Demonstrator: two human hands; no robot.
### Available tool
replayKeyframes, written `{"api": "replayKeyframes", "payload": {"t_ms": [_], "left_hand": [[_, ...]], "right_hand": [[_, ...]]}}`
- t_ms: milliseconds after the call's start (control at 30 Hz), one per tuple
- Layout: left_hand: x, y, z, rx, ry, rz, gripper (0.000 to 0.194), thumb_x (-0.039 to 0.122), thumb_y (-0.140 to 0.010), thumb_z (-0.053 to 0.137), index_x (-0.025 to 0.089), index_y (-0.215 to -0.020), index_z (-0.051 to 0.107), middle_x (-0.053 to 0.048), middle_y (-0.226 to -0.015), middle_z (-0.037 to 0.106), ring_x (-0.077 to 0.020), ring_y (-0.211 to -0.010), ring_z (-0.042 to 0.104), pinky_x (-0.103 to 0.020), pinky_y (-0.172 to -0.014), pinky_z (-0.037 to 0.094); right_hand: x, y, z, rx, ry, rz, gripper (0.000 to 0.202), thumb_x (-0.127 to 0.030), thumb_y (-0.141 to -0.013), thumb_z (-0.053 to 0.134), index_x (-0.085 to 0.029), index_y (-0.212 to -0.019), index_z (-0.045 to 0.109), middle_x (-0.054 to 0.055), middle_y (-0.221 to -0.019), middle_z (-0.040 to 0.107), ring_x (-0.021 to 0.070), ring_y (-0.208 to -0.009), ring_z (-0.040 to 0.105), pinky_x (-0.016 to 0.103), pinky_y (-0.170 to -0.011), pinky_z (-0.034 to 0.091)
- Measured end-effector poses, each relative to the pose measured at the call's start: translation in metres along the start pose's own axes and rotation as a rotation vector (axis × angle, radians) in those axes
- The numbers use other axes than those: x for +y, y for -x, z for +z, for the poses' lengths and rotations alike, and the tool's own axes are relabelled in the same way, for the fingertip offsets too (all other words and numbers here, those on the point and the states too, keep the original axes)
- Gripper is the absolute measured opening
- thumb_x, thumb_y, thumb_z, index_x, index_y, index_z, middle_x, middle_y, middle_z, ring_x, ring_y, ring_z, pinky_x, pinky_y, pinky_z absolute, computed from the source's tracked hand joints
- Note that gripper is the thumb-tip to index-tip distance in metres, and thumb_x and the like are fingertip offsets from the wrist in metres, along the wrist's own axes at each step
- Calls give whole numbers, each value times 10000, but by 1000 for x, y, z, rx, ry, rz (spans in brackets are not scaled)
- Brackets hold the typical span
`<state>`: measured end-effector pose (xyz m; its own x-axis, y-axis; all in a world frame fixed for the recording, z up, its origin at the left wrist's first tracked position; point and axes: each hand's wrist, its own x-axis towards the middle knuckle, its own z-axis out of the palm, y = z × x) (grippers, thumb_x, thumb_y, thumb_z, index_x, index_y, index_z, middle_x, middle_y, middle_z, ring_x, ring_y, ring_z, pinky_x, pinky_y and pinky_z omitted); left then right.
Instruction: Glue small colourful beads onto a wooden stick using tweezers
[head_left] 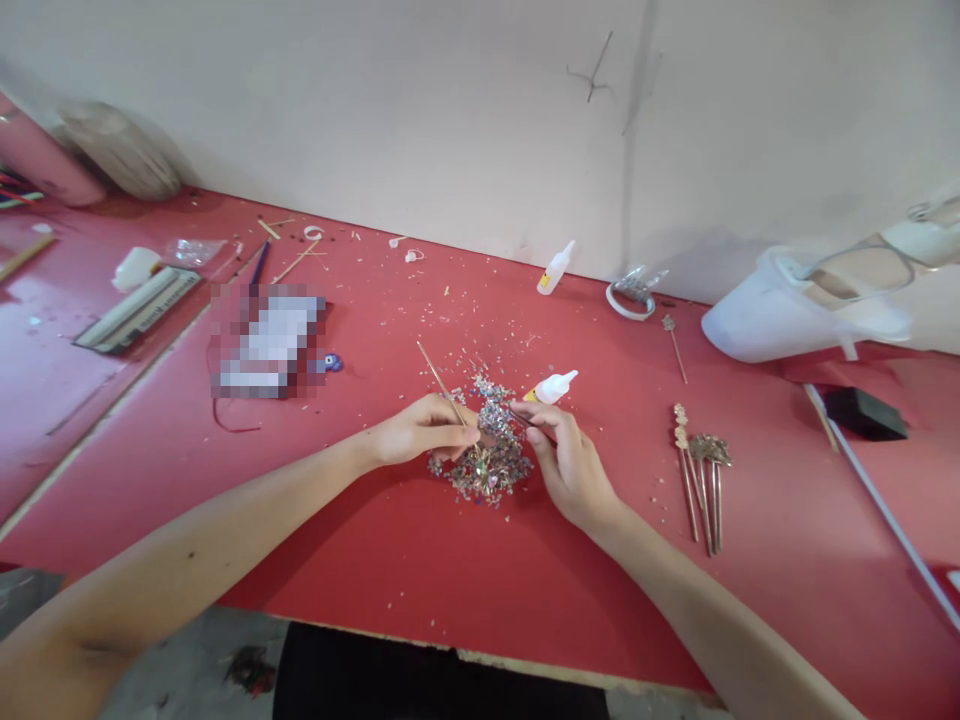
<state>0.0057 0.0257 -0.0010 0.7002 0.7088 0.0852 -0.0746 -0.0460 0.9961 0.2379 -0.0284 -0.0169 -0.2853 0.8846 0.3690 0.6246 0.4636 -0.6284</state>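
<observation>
My left hand (433, 428) is closed on a thin gold-coloured hair stick (436, 372), its plain end pointing up and away. The stick's ornamental head (486, 466) is low, over a pile of small shiny rhinestones (495, 402) on the red table. In my right hand (571, 462), thumb and fingers pinch a slim dark tool (546, 434) that looks like tweezers, its tip near the pile. Just beyond that hand lies a white glue bottle (553, 386) with a yellow label.
Several ornamented hair sticks (701, 490) lie right of my right hand. Farther back are another glue bottle (556, 268), a white ring-shaped item (630, 300) and a white plastic container (780, 305). A blurred-out rectangular object (270, 345) lies left. The table's near edge (525, 662) is below my hands.
</observation>
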Motion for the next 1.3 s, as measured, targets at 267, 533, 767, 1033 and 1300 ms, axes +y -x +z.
{"api": "replayKeyframes", "payload": {"t_ms": [267,533,767,1033,1300], "left_hand": [[-9,-12,-9,604,314,137,390,231,-762,579,172,-405,433,48,-431,314,-68,-408,362,-225,-474,437],[-12,-13,-11,511,314,83,363,240,-804,577,170,-460,486,58,-440,355,-69,-414,411,-263,-553,497],[-14,-12,-11,492,277,59,359,247,-814,585,170,-475,496,55,-448,379,-71,-430,434,-255,-552,471],[-14,-13,-12,483,276,53,376,250,-824,587,168,-469,492,54,-439,377,-69,-425,430,-247,-543,453],[-16,-13,-12,494,279,73,361,241,-814,585,170,-471,497,54,-454,364,-70,-422,415,-254,-543,471]], "right_hand": [[-9,-1,4,-221,-17,-10,69,-228,-1004,372,-246,-952,413,160,-1396,551,227,-1371,453,494,-1042,472],[-23,-3,4,-421,46,-345,88,-136,-965,435,-209,-940,476,165,-1394,559,226,-1398,409,508,-1074,468],[-20,-1,5,-410,81,-478,85,-128,-951,470,-177,-929,536,174,-1359,588,227,-1387,425,481,-1084,471],[-17,-1,0,-342,72,-564,62,-144,-943,475,-167,-943,533,186,-1219,670,240,-1243,584,449,-1013,528],[0,2,-8,-12,-52,-293,140,-172,-951,451,-221,-1067,510,99,-958,707,207,-899,691,376,-778,590]]}}
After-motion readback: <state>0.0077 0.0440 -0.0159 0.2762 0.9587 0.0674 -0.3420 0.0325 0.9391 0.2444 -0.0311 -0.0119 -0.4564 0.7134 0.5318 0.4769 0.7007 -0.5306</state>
